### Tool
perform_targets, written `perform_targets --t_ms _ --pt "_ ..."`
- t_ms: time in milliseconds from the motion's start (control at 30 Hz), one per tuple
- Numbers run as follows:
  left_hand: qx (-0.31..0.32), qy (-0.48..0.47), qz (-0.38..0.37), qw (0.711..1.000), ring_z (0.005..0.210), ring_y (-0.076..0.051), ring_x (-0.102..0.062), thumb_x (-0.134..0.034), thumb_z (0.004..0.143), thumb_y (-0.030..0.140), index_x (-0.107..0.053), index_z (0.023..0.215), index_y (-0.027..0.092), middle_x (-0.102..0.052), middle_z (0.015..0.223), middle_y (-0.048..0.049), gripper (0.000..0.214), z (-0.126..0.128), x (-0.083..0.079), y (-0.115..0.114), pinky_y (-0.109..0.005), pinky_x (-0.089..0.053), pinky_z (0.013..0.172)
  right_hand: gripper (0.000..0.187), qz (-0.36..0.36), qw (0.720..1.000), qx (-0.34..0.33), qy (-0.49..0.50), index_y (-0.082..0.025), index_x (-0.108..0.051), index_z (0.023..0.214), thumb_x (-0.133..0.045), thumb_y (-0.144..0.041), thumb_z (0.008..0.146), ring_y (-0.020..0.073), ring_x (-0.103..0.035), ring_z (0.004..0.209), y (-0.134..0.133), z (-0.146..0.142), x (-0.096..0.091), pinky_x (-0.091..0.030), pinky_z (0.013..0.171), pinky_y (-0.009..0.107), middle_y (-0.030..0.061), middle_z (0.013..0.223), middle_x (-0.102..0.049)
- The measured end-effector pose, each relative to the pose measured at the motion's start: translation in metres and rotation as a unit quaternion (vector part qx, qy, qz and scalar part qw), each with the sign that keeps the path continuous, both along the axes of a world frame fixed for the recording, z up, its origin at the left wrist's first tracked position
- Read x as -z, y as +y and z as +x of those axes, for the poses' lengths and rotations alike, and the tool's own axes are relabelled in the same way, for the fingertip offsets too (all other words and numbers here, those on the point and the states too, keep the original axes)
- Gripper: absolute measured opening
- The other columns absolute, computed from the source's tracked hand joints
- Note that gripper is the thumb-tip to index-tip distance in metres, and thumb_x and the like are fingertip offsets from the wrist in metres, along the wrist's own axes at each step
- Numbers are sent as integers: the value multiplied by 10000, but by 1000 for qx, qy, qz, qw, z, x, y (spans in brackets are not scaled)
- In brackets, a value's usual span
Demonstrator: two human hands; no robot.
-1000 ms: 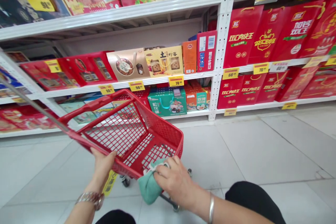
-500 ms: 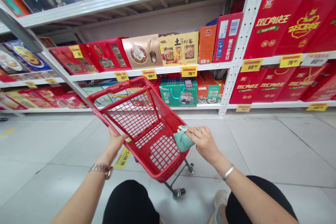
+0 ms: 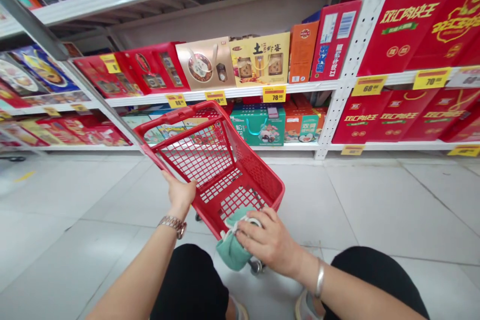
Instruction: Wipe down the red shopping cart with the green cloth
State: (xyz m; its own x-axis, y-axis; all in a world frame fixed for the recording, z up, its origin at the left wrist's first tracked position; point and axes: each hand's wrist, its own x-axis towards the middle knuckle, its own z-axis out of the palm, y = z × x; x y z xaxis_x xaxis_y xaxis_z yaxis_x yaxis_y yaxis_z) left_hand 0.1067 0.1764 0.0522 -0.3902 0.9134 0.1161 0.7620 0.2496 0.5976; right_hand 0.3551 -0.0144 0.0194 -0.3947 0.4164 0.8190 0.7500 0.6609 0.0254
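Observation:
A red plastic shopping cart (image 3: 258, 165) with a grid basket stands tilted in front of me between my knees and the shelves. My left hand (image 3: 180, 194) grips its left side rim, the fingers partly hidden behind the plastic. A green cloth (image 3: 232, 252) with white edging is bunched under my right hand (image 3: 268, 240). That hand presses the cloth over the basket's near rim, and its fingers are closed on it. Below the cloth a caster wheel (image 3: 257, 266) shows in part.
White shelving (image 3: 225, 94) runs across the back, with boxed goods such as a yellow gift box (image 3: 260, 62) and a green box (image 3: 262, 127). Red gift bags (image 3: 405, 25) fill the right-hand shelves. Grey floor tiles (image 3: 360, 200) lie around the cart.
My right hand has brought the cloth from the basket's right rim down and left to its near rim. The cart and my left hand sit slightly further right in view.

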Motion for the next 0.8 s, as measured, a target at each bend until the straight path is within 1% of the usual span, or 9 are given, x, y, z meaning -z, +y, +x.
perform_targets --t_ms 100,200,300,467,533,633,700,733,800 --pt "-25 0 -31 999 1094 -396 -771 -753 798 301 -30 1685 50 -750 1249 -274 1172 10 -12 1 -505 -615 950 159 -6 1000 11 -3 -217 -760 1076 -604 -190 1062 206 -635 1038 4 2 6 -445 881 391 53 1122 -801" --pt "-29 -2 -47 999 1086 -383 -773 -752 788 264 -38 1693 64 -758 1244 -258 1170 19 -21 3 -484 -616 949 212 2 999 36 5 -213 -762 1066 -553 -184 1083 199 -626 1024 12 20 8 -435 875 384 56 1106 -806" --pt "-31 -5 -54 998 1097 -380 -769 -749 781 226 -27 1698 59 -766 1229 -249 1180 24 -26 5 -467 -614 946 228 15 998 64 -11 -218 -768 1082 -543 -184 1085 208 -617 1058 16 41 9 -428 904 389 55 1124 -812" --pt "-23 -10 -53 998 1124 -374 -764 -755 777 204 -86 1702 106 -756 1270 -248 1145 24 -29 12 -462 -604 965 194 15 990 133 -44 -231 -770 1098 -614 -137 1033 237 -613 1141 19 85 14 -403 932 390 45 1157 -816" --pt "-16 -12 -48 999 1130 -367 -763 -761 767 205 -119 1696 120 -753 1285 -239 1132 22 -29 15 -461 -597 987 241 10 985 171 -29 -240 -773 1096 -620 -83 995 241 -615 1127 23 107 18 -402 911 384 42 1140 -818" --pt "-5 -15 -40 999 1084 -363 -773 -768 748 216 -168 1685 133 -772 1240 -209 1115 17 -26 19 -465 -606 965 333 4 971 238 30 -255 -783 1072 -586 -21 942 244 -624 1050 28 134 19 -412 850 383 47 1085 -819" --pt "4 -15 -34 999 1035 -368 -780 -769 737 229 -175 1682 127 -785 1185 -197 1121 11 -23 21 -470 -616 926 374 8 964 254 73 -259 -784 1086 -558 -5 929 247 -635 1028 28 137 16 -427 842 390 55 1083 -815" --pt "8 -14 -31 999 1020 -372 -781 -769 732 236 -170 1682 121 -787 1168 -196 1130 8 -22 22 -471 -620 911 394 12 965 247 89 -262 -782 1113 -548 -3 929 249 -642 1034 26 133 13 -437 853 395 58 1094 -813" --pt "20 -10 -25 999 1010 -374 -784 -768 728 252 -172 1679 118 -787 1162 -196 1130 1 -19 24 -466 -623 891 418 18 973 203 104 -269 -771 1177 -542 -10 941 248 -650 1059 22 114 5 -455 890 405 60 1121 -810"
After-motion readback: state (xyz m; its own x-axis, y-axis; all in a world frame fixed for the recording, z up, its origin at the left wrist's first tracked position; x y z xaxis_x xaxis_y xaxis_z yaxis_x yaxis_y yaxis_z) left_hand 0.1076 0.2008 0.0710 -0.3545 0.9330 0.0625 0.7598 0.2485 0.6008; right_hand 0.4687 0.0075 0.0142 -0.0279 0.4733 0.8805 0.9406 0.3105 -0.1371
